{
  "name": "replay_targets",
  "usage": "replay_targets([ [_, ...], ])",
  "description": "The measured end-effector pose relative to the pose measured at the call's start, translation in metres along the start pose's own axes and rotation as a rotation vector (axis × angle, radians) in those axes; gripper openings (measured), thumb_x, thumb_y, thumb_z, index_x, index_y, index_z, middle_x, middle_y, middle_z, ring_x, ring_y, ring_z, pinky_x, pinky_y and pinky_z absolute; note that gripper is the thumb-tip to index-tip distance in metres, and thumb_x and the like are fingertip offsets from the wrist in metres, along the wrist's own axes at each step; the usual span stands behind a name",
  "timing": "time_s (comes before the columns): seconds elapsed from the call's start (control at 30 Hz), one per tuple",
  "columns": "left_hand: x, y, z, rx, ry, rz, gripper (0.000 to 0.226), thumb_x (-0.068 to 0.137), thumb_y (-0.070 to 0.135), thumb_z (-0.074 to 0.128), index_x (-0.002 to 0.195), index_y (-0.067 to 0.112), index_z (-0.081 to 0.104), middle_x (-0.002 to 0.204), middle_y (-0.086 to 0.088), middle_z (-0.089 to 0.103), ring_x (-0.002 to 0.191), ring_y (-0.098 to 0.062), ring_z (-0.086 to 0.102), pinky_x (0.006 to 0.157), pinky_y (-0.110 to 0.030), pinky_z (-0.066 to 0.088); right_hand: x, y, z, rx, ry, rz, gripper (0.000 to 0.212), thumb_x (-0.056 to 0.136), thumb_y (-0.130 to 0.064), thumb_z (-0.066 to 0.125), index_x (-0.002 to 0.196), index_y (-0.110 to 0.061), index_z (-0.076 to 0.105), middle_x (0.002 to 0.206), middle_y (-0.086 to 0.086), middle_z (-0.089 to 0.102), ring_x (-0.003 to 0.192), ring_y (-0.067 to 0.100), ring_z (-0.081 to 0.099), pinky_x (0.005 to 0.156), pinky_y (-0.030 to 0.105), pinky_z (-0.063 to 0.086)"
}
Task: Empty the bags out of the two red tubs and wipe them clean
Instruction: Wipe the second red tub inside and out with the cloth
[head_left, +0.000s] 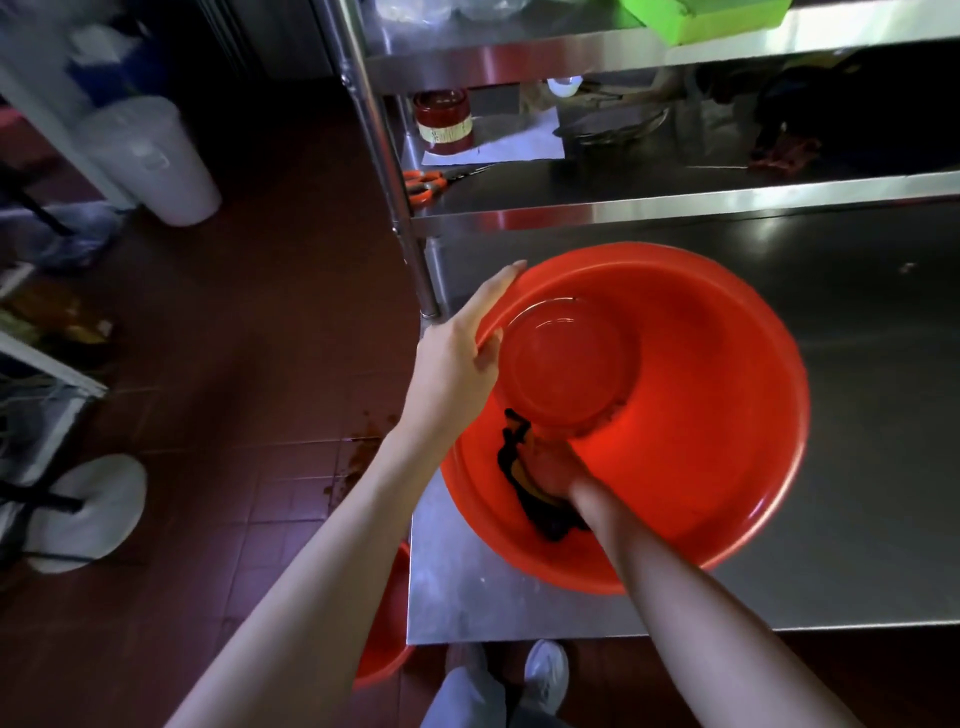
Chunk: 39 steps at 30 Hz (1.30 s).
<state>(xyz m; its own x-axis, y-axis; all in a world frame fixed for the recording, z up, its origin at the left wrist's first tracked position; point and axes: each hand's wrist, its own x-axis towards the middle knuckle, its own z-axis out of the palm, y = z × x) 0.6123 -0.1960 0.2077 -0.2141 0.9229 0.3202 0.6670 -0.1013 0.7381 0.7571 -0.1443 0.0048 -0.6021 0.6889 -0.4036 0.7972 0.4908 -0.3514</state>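
Sitting tilted on the steel surface (857, 467) at its near left corner: a glossy red tub (701, 405), round, wide-rimmed, its flat bottom turned up toward the camera. Gripping the far-left rim, thumb inside and fingers outside: the left hand (457, 358). Pressing a dark cloth (524, 483) against the lower inner wall, fingers curled around it: the right hand (566, 475); peeking out on the floor below the surface's edge, a second red tub (387, 634).

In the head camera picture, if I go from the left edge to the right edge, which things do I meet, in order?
White bucket → orange scissors → left hand on the rim of the red tub → dark cloth under the right hand → bare steel table.
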Motion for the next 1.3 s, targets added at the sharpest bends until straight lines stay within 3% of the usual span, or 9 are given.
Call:
replay_targets([
  [0.1,-0.006,-0.003,-0.001,-0.011,0.018,-0.001,0.07,0.101,-0.005,0.054,0.158,0.034,0.042,0.074,0.013,0.063,0.046,-0.007,0.043,0.056,-0.014,0.043,0.016,0.009,0.008,0.234,0.124,0.015,0.044,0.108,-0.019,0.043,0.147,0.0,0.046,0.147,0.023,0.052,0.14,0.038,0.047,0.119,0.029,0.022],
  [0.2,-0.016,-0.002,-0.002,-0.005,0.034,0.018,0.07,0.101,-0.003,0.054,0.159,0.036,0.041,0.079,0.005,0.067,0.05,-0.007,0.045,0.06,-0.018,0.048,0.005,-0.004,0.01,0.218,0.213,0.056,0.057,0.102,-0.037,0.03,0.138,-0.002,0.056,0.141,0.021,0.057,0.135,0.041,0.05,0.117,0.046,0.031],
  [0.37,-0.02,-0.009,-0.002,0.006,0.114,-0.037,0.074,0.099,-0.005,0.056,0.158,0.037,0.042,0.087,0.008,0.072,0.049,-0.01,0.048,0.064,-0.02,0.052,-0.067,-0.034,0.006,-0.037,0.288,-0.152,0.042,0.099,-0.043,0.03,0.118,-0.018,0.057,0.079,0.016,0.068,0.073,0.036,0.068,0.069,0.044,0.052],
  [0.5,-0.023,-0.011,0.0,-0.043,0.121,-0.103,0.074,0.1,-0.004,0.056,0.158,0.039,0.04,0.113,0.003,0.076,0.061,-0.011,0.064,0.076,-0.024,0.06,-0.107,-0.033,0.006,0.032,0.195,-0.145,0.031,0.101,-0.036,0.042,0.13,-0.027,0.051,0.105,0.019,0.062,0.1,0.043,0.06,0.091,0.055,0.052],
  [0.6,-0.033,-0.008,0.019,-0.077,0.134,-0.134,0.073,0.099,-0.004,0.055,0.156,0.039,0.043,0.121,-0.002,0.075,0.079,-0.01,0.072,0.082,-0.041,0.062,-0.077,-0.009,0.027,-0.009,0.248,-0.034,0.025,0.088,-0.027,0.052,0.112,-0.019,0.054,0.093,0.022,0.062,0.087,0.048,0.064,0.081,0.063,0.054],
  [0.8,-0.049,0.0,0.058,-0.012,0.056,-0.177,0.092,0.083,-0.015,0.053,0.151,0.046,0.047,0.092,0.011,0.073,0.062,-0.01,0.06,0.065,-0.03,0.053,0.002,0.028,0.032,0.064,0.182,0.279,0.081,0.087,-0.056,0.008,0.153,-0.021,0.039,0.143,0.009,0.051,0.139,0.029,0.038,0.121,0.049,0.015],
  [1.1,-0.017,0.011,0.048,-0.002,0.145,-0.096,0.082,0.098,-0.007,0.055,0.162,0.039,0.033,0.08,0.001,0.061,0.056,0.001,0.051,0.062,-0.015,0.039,-0.057,0.026,0.0,0.204,0.48,0.008,0.055,0.098,-0.059,0.042,0.128,-0.015,0.057,0.11,0.014,0.063,0.106,0.037,0.061,0.097,0.043,0.036],
  [1.2,-0.016,0.013,0.041,0.081,0.128,-0.086,0.089,0.099,-0.007,0.05,0.164,0.044,0.019,0.113,-0.001,0.063,0.07,-0.015,0.055,0.07,-0.022,0.042,-0.079,0.027,-0.015,0.099,0.289,-0.055,0.09,0.085,-0.089,0.028,0.155,-0.032,0.03,0.125,0.003,0.065,0.114,0.029,0.056,0.104,0.045,0.038],
  [1.3,-0.016,0.013,0.038,0.128,0.112,-0.076,0.089,0.099,-0.008,0.047,0.164,0.046,0.019,0.107,0.004,0.055,0.07,-0.02,0.054,0.069,-0.027,0.047,-0.107,0.017,-0.03,0.136,0.076,-0.055,0.096,0.083,-0.092,0.024,0.16,-0.041,-0.003,0.164,-0.002,0.03,0.147,0.027,0.027,0.123,0.045,0.014],
])
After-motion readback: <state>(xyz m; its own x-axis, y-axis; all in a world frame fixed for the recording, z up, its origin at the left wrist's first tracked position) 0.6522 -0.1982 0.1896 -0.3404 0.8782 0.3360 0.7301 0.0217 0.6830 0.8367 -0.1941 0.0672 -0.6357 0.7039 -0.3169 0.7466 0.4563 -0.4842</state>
